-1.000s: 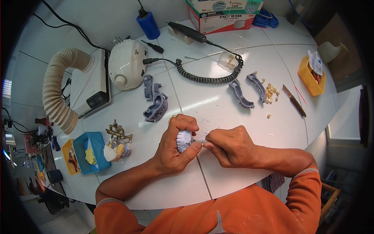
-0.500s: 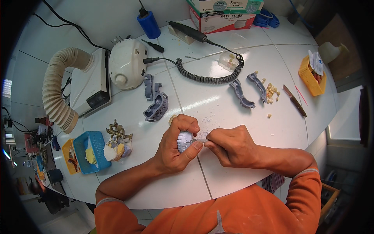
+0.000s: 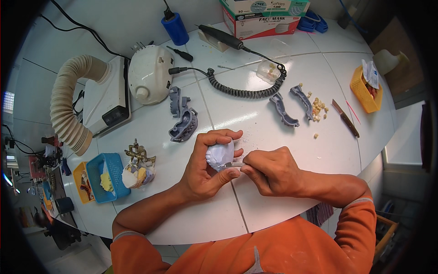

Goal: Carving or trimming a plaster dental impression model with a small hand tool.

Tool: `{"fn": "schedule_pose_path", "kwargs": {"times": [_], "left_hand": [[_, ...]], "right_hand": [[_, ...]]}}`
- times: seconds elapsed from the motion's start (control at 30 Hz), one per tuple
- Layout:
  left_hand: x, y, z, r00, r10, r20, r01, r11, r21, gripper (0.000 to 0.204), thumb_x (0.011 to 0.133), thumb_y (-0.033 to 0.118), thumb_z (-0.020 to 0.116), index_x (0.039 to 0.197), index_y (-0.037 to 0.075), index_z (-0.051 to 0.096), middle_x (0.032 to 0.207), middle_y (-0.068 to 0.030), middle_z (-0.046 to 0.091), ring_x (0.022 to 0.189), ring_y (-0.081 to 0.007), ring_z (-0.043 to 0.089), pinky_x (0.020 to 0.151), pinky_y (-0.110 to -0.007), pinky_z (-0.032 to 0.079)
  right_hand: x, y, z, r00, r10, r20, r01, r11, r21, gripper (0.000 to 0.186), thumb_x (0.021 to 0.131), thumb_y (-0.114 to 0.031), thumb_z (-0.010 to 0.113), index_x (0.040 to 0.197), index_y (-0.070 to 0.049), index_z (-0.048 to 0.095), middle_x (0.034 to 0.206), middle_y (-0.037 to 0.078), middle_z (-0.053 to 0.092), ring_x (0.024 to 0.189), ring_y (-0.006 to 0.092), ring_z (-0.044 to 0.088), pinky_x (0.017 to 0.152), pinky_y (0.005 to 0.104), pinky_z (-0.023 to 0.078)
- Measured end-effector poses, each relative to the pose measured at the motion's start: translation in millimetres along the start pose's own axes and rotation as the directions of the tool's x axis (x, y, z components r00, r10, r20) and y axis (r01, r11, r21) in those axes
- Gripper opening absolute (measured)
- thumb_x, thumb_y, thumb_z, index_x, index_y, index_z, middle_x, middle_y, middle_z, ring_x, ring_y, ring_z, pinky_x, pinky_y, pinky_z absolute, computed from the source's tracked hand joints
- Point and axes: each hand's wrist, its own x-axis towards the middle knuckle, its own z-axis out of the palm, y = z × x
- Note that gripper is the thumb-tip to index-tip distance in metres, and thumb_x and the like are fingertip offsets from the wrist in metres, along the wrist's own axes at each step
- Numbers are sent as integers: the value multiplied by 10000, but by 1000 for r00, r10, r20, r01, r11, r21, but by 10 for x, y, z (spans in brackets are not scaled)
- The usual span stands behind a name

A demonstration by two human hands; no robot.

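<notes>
A pale lavender dental cast with a row of teeth along its left edge sits in my left hand. The fingers curl around its far side and the thumb lies along the near side. My right hand is closed in a fist round a slim metal carving tool. The tool's tip touches the near edge of the cast, close to my left thumb; its handle is hidden in my right hand. Pale shavings lie on the white tiled table beyond the hands.
Grey impression trays lie at far left, more at far right near loose artificial teeth and a wooden-handled knife. A corded handpiece and white control box stand behind; a blue basket and articulator stand left.
The cast has turned in my left hand, so its smooth face shows more. The left fingers have stretched farther to the right. My right hand has barely moved.
</notes>
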Motion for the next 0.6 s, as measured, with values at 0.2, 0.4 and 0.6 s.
{"fn": "schedule_pose_path", "kwargs": {"times": [0.2,0.4,0.6], "left_hand": [[-11,-29,0,999,-39,-30,40,999,4,752,901,138,836,1473,66,352,1500,-148,421,1513,-287,399,1237,-446,441],[-5,-20,-19,998,-50,-37,50,999,1,877,786,166,938,1471,53,402,1467,-116,454,1455,-239,471,1223,-413,460],[-42,-77,-66,997,-63,-34,65,997,50,900,737,171,971,1443,47,427,1498,-141,483,1387,-221,547,1176,-393,506]], "right_hand": [[3,12,-4,1000,0,31,1,1000,-15,167,972,-138,713,872,-76,595,668,69,616,493,265,583,446,385,429],[-3,10,4,1000,3,25,-3,1000,-16,186,978,-159,712,865,-81,587,660,66,607,490,275,575,443,391,426],[-1,14,0,999,0,36,1,1000,-23,194,980,-173,719,868,-81,589,665,65,615,494,277,579,441,393,426]]}}
